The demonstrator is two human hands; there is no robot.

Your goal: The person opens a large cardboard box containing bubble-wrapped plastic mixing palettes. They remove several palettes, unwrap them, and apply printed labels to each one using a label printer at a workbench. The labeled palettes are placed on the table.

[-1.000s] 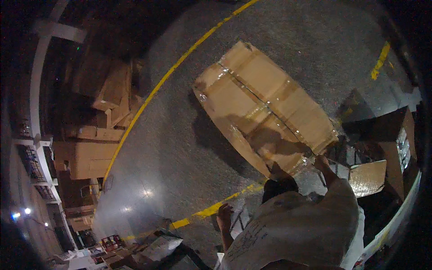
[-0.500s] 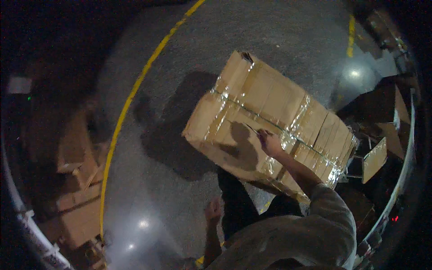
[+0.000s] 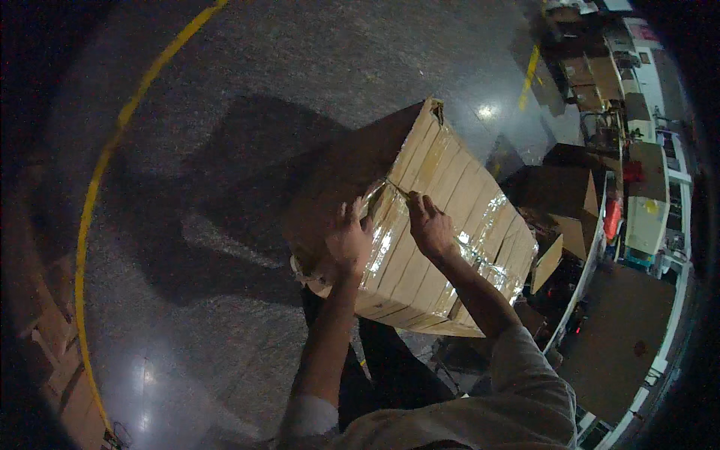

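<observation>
A big cardboard carton (image 3: 465, 195), or a bundle of cardboard, stands tilted in front of me, wrapped in bands of shiny clear tape with a thin dark strap along it. My right hand (image 3: 431, 229) is closed over its top by the near-left edge. A thin, dark, slender tool (image 3: 400, 190) extends from those fingers to the strap at the edge; its kind is unclear. My left hand (image 3: 349, 238) lies against the carton's shaded left side just below that point, fingers and thumb apart. Whether it touches the strap is too dark to tell.
Open cardboard boxes (image 3: 551, 191) stand to the right beside a long white-framed bench (image 3: 682, 285) with several items. A large brown board (image 3: 619, 337) leans there. A yellow floor line (image 3: 94, 184) curves along the left, with more cardboard (image 3: 64, 367) beyond it.
My left hand has come up from beside my body to the carton's side. My right hand has moved to the carton's edge. The view has swung right, and the carton's left side now shows.
</observation>
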